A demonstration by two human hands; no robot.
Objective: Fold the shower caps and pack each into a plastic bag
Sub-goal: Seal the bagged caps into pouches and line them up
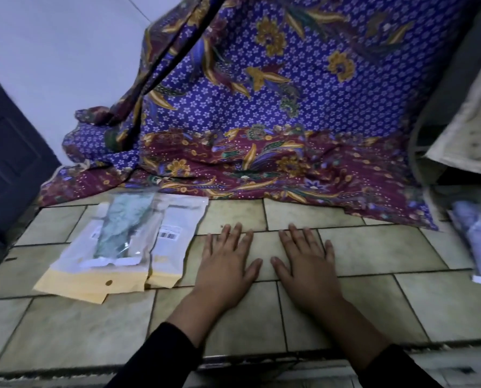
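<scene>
My left hand [228, 261] and my right hand [306, 260] lie flat, palms down, side by side on the tiled surface [373, 247], fingers straight, holding nothing. To the left of my left hand lies a clear plastic bag [121, 233] with a folded greenish shower cap inside, on top of white and yellow bags [93, 284]. Another white bag with a barcode [175, 233] lies beside it. At the far right a bagged pale purple shower cap [477, 245] lies on the tiles.
A purple and maroon flowered cloth [275, 121] hangs behind and drapes onto the back of the tiles. A dark door [7, 152] stands at the left. A grey and beige object [463, 107] sits at the right. The front edge of the surface runs just below my wrists.
</scene>
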